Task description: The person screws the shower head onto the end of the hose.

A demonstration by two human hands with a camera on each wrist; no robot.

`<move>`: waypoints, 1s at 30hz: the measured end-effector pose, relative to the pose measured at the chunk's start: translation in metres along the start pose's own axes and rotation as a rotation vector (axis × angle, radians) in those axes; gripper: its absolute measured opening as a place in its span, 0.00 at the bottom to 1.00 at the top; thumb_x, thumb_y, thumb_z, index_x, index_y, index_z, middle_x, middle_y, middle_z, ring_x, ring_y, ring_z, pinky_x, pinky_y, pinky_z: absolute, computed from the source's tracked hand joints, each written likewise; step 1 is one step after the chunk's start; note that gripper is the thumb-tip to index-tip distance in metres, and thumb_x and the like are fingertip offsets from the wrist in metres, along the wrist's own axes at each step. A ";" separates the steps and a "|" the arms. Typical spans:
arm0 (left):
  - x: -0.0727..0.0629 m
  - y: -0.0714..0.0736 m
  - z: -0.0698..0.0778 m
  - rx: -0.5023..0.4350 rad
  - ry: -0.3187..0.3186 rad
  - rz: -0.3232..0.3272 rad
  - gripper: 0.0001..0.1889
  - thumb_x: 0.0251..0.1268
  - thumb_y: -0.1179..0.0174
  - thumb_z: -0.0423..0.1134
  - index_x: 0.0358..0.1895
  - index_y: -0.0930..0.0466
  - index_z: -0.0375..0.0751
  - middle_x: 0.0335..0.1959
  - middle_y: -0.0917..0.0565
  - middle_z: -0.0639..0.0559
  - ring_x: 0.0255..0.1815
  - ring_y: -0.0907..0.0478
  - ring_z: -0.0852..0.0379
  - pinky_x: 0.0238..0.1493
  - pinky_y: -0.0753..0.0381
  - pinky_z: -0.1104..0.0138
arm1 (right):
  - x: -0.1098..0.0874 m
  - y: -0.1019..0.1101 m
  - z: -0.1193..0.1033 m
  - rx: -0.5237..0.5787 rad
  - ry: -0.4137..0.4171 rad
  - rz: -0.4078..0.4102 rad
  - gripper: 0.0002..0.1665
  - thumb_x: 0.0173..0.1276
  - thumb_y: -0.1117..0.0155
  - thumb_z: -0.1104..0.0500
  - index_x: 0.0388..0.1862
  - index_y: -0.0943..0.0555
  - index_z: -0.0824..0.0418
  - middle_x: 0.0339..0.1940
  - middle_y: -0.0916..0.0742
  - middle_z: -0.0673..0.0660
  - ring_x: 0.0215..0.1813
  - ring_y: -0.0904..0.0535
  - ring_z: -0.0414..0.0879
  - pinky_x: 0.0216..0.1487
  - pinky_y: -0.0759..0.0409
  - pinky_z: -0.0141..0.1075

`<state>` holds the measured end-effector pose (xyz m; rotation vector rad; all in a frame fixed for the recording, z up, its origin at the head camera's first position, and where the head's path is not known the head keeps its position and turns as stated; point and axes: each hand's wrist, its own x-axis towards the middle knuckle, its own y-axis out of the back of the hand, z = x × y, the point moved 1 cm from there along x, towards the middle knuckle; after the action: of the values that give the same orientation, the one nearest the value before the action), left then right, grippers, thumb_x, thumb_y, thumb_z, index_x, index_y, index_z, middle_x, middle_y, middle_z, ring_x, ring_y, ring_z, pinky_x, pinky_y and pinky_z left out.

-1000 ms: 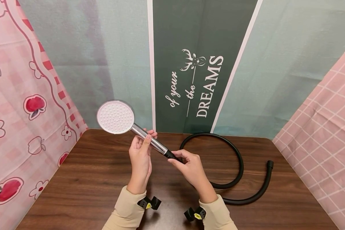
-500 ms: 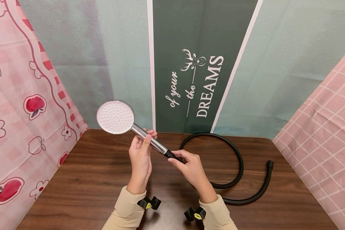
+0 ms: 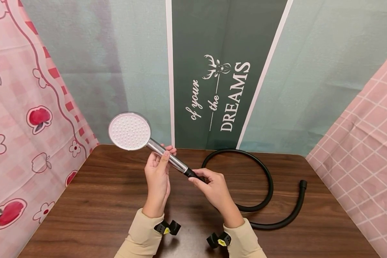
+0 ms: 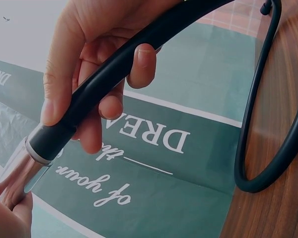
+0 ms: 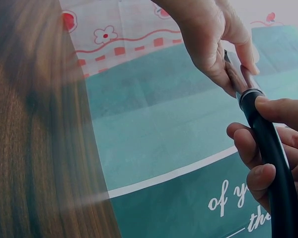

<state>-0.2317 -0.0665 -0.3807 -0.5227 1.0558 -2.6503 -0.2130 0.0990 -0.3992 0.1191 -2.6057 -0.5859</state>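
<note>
A shower head (image 3: 129,131) with a round white nozzle face and a chrome handle is held up above the table, tilted to the upper left. The left hand (image 3: 158,175) grips its chrome handle, thumb on the near side. At the handle's lower end sits the black end of a shower hose (image 4: 54,139), pressed against the chrome rim. The right hand (image 3: 214,188) pinches that black end between thumb and fingers. In the right wrist view the hose (image 5: 268,139) runs down through the right hand's curled fingers. Whether the joint is threaded tight cannot be seen.
The black hose loops over the brown wooden table (image 3: 103,200) to the right, its free end (image 3: 303,184) near the right side. A green cloth backdrop (image 3: 142,71) with lettering stands behind. Pink patterned cloths flank both sides. A small black camera (image 3: 167,227) sits on the left wrist.
</note>
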 end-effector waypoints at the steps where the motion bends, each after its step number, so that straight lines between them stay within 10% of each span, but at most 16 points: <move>1: 0.000 0.000 0.000 0.000 0.000 0.000 0.10 0.71 0.45 0.26 0.52 0.29 0.34 0.40 0.12 0.51 0.43 0.13 0.60 0.55 0.14 0.66 | 0.000 0.000 0.000 0.000 0.001 -0.001 0.11 0.62 0.27 0.57 0.43 0.12 0.58 0.34 0.09 0.55 0.28 0.22 0.34 0.26 0.22 0.28; 30: -0.001 0.000 0.000 -0.007 -0.010 -0.005 0.11 0.71 0.44 0.26 0.53 0.28 0.34 0.39 0.12 0.51 0.43 0.13 0.60 0.55 0.14 0.66 | 0.000 0.001 0.001 0.036 0.000 -0.045 0.10 0.66 0.30 0.57 0.44 0.13 0.60 0.30 0.11 0.57 0.30 0.14 0.50 0.29 0.17 0.29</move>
<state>-0.2310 -0.0665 -0.3808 -0.5402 1.0630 -2.6469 -0.2134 0.1004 -0.4000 0.1895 -2.6201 -0.5546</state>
